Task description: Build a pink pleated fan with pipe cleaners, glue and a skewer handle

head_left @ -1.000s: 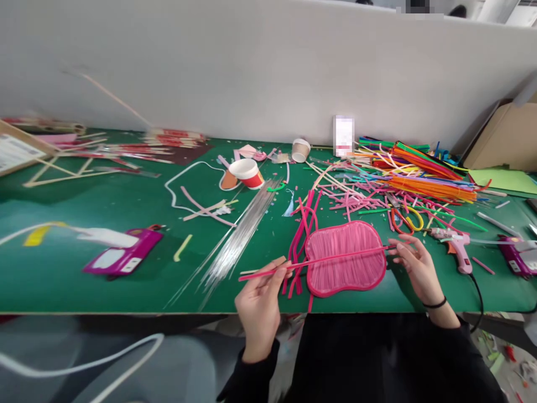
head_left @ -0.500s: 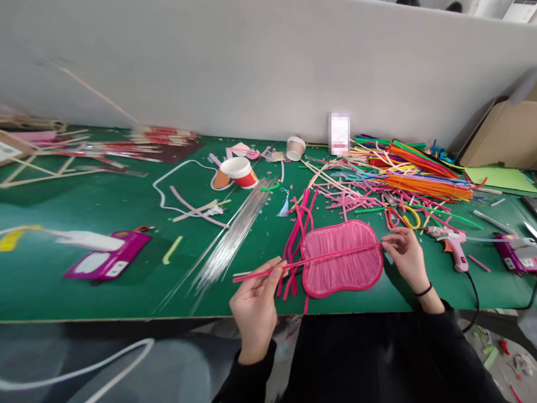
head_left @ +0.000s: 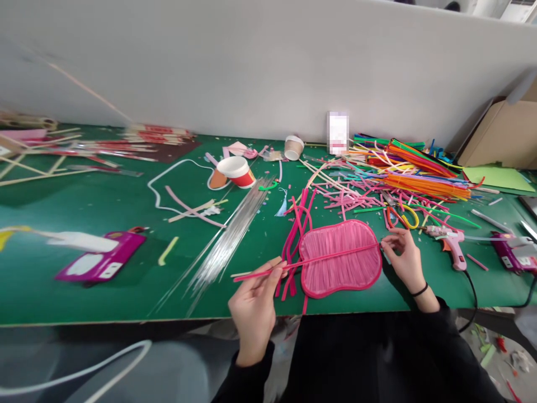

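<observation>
A dark pink pipe cleaner [head_left: 335, 254] runs lengthwise across a pink, rounded panel [head_left: 335, 274] with a darker pink rim, which lies on the table. My left hand [head_left: 254, 308] pinches the pipe cleaner beyond the panel's left side, its loose end sticking out to the left. At the panel's right edge, my right hand [head_left: 405, 258] pinches the other end between thumb and fingertip. Several more dark pink pipe cleaners [head_left: 289, 246] lie loose just left of the panel, partly crossing one another.
On the green table [head_left: 138, 296], thin metal wires [head_left: 230, 240] lie left of my hands. Colourful pipe cleaners [head_left: 428, 184] are heaped at the back right, near pliers [head_left: 409, 218]. A pink glue gun [head_left: 455, 246] rests at right. A paper cup [head_left: 239, 170] lies tipped behind the wires.
The view has shifted slightly, so the table's things appear a little further left. Both hands keep their pinch on the pipe cleaner across the panel.
</observation>
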`<state>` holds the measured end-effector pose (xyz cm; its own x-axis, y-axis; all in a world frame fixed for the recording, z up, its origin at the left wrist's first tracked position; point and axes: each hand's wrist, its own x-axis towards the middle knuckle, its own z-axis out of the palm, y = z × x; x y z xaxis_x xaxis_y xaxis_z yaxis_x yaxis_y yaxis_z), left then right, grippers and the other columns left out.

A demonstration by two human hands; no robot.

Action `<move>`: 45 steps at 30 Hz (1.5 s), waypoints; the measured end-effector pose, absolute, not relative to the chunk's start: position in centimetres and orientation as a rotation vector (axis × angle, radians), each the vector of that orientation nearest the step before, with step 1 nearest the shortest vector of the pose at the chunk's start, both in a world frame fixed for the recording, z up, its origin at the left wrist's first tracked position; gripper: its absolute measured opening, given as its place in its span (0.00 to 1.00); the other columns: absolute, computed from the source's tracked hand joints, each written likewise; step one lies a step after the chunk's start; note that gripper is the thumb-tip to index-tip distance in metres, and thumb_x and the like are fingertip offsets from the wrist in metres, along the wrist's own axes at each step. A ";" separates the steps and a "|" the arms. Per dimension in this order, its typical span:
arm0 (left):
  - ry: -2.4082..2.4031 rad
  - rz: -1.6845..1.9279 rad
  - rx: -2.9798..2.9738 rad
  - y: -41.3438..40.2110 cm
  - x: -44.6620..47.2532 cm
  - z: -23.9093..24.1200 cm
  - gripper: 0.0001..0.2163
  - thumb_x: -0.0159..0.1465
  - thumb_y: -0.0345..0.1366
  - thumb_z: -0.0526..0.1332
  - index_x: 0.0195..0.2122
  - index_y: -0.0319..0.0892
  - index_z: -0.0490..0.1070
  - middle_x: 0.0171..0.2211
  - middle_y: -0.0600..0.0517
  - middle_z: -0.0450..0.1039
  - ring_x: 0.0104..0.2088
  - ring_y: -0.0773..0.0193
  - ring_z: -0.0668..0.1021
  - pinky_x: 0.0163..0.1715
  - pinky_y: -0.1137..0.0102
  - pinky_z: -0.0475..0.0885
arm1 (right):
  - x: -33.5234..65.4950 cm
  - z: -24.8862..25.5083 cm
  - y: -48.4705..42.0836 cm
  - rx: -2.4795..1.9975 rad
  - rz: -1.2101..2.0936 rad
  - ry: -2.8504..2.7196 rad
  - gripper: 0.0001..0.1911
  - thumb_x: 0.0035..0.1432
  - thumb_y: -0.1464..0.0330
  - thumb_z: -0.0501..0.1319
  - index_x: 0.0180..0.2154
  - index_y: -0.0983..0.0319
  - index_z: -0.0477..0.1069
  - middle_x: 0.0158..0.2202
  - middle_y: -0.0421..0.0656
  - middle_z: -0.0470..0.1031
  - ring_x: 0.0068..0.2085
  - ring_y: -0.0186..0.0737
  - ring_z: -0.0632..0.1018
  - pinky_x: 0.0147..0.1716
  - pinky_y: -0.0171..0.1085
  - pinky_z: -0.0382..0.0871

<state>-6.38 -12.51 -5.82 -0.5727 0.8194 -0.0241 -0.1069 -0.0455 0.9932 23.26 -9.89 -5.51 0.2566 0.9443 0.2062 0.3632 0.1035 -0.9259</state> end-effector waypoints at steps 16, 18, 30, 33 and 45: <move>1.589 1.677 0.836 -12.5 -6.4 -5.8 0.18 0.53 0.43 0.73 0.40 0.37 0.80 0.39 0.44 0.83 0.33 0.60 0.84 0.39 0.67 0.81 | 22.8 -5.6 -10.1 -1.519 0.625 -1.413 0.13 0.57 0.63 0.61 0.44 0.57 0.65 0.33 0.41 0.81 0.34 0.40 0.81 0.36 0.40 0.76; 1.582 1.681 0.827 -12.5 -6.4 -5.8 0.17 0.53 0.43 0.73 0.40 0.37 0.80 0.39 0.45 0.83 0.33 0.61 0.84 0.39 0.69 0.80 | 22.8 -5.7 -10.2 -1.521 0.609 -1.426 0.13 0.58 0.63 0.61 0.45 0.57 0.65 0.33 0.41 0.81 0.33 0.40 0.81 0.37 0.40 0.76; 1.601 1.649 0.870 -12.5 -6.4 -5.9 0.18 0.55 0.46 0.71 0.41 0.37 0.80 0.38 0.44 0.83 0.33 0.60 0.84 0.38 0.68 0.80 | 22.4 -5.6 -10.2 -1.532 0.530 -1.453 0.16 0.58 0.63 0.61 0.48 0.58 0.63 0.33 0.40 0.80 0.31 0.39 0.80 0.35 0.40 0.75; 1.603 1.645 0.897 -12.6 -6.5 -6.0 0.18 0.56 0.46 0.71 0.41 0.37 0.80 0.38 0.45 0.83 0.32 0.60 0.84 0.38 0.67 0.80 | 23.4 -5.5 -10.8 -1.660 0.350 -1.401 0.17 0.61 0.60 0.60 0.49 0.59 0.65 0.35 0.42 0.80 0.30 0.40 0.78 0.33 0.40 0.72; 1.632 1.614 0.947 -12.7 -6.6 -6.1 0.17 0.58 0.45 0.69 0.42 0.39 0.80 0.39 0.45 0.83 0.37 0.58 0.84 0.41 0.67 0.79 | 23.5 -2.8 -11.8 -1.498 -0.011 -1.862 0.07 0.65 0.64 0.60 0.38 0.56 0.78 0.35 0.44 0.76 0.39 0.46 0.72 0.41 0.45 0.69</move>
<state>-6.62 -12.67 -6.11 -0.5301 0.8469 0.0417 0.0514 -0.0170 0.9985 23.47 -11.85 -2.78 -0.0508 0.8420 0.5371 0.8484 0.3201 -0.4216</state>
